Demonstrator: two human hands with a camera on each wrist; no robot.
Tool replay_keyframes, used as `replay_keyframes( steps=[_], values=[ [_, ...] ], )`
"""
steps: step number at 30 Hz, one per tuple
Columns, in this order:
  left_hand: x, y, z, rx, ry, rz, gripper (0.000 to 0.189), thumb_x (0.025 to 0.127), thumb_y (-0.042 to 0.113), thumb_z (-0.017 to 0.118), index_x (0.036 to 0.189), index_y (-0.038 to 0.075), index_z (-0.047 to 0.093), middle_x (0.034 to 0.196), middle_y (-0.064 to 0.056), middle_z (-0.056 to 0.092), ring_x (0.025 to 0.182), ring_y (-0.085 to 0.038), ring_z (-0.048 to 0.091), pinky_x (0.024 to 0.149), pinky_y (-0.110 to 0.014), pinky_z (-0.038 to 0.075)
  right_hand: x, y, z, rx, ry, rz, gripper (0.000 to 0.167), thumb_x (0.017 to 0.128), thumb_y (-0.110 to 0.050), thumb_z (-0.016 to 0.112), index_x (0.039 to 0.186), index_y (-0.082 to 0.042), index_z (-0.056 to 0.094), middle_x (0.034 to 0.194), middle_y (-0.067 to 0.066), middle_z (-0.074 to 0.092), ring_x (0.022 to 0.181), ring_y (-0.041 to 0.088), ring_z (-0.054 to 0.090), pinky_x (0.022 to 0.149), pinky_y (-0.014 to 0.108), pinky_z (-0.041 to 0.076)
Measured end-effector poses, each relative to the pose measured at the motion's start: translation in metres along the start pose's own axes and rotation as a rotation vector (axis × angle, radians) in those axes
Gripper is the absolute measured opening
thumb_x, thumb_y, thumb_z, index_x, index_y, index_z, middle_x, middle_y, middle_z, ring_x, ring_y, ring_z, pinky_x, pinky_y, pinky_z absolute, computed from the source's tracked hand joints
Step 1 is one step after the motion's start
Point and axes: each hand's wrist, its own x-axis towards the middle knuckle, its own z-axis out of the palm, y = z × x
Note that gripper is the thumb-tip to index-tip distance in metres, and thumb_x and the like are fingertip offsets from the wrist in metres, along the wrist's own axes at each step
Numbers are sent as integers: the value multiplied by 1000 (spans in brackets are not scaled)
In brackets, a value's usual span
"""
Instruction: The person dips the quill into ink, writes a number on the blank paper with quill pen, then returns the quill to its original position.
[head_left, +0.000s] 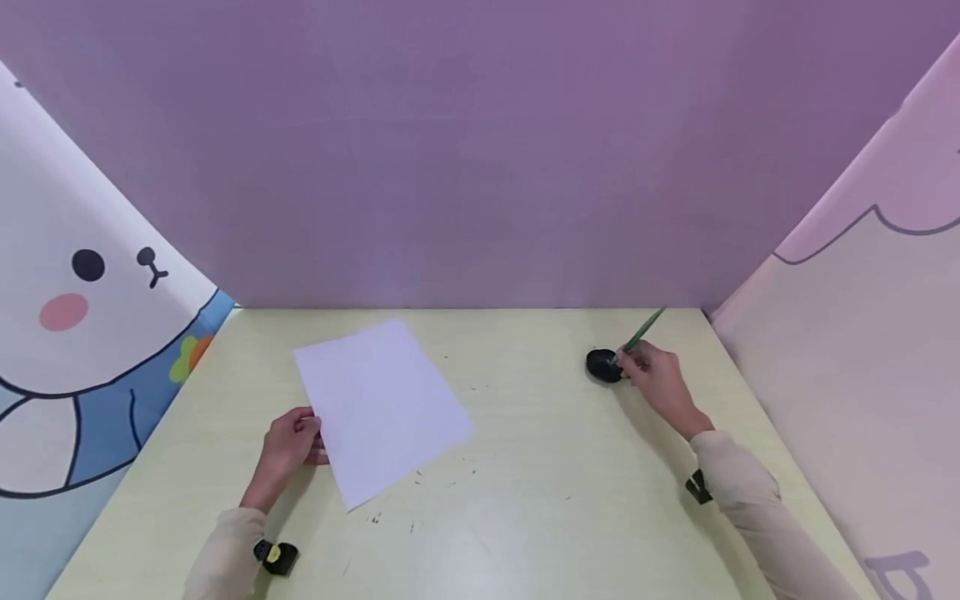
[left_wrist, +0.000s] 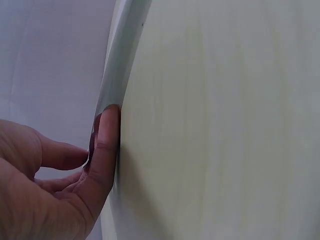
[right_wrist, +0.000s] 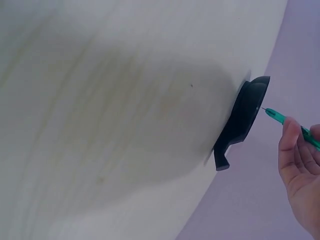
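My left hand [head_left: 283, 448] pinches the left edge of a white sheet of paper [head_left: 384, 408], thumb on one face and fingers beneath. In the left wrist view that edge of the sheet [left_wrist: 121, 55] rises off the table. At the right, my right hand [head_left: 662, 387] holds a slim green pen [head_left: 646, 327] with its fine tip pointing down. The tip is right by a small black oval, dish-like thing [head_left: 602, 365] on the table. Seen from the right wrist, this black thing [right_wrist: 243, 112] has a short stub, and the green pen [right_wrist: 276, 116] points at its rim.
Small dark marks [head_left: 375, 518] dot the pale wood-grained table [head_left: 525, 467], mostly below the paper. A purple wall [head_left: 480, 167] stands along the back edge, with printed panels at both sides. Black devices [head_left: 279, 557] are strapped at both wrists.
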Motion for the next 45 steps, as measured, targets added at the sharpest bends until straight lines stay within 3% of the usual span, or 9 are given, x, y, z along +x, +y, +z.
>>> replay_keyframes(
  steps=[11,21,28,38,45],
  values=[
    [0,-2,3,91,-31,19,47,107,6,42,148,-17,39,90,-15,65,65,-13,66,59,-32,65,-7,3,2,9,-27,81,14,103,-7,66,106,6,70,87,19,76,72,37,73,56,18,56],
    [-1,-4,-1,143,-55,54,46,108,6,44,147,-16,41,91,-18,67,65,-15,66,56,-34,64,-1,3,7,74,-40,46,12,103,-2,64,106,9,67,88,22,75,73,38,73,57,20,60],
    [1,2,-1,172,-75,107,45,107,7,45,146,-17,43,97,-24,67,61,-18,67,55,-35,64,5,3,6,35,-42,89,12,103,-4,64,106,7,67,86,20,75,73,35,73,57,17,56],
    [-1,4,-1,255,-70,122,45,108,9,45,145,-15,44,109,-31,65,62,-19,66,57,-35,63,6,3,9,32,-51,114,12,103,-3,65,106,8,67,89,22,75,74,31,74,59,18,57],
    [-1,5,-1,238,-80,120,44,108,9,46,144,-15,46,106,-30,66,63,-19,67,58,-34,64,6,5,10,34,-55,114,12,103,-4,65,106,7,67,90,22,75,76,33,75,60,17,57]
  ],
)
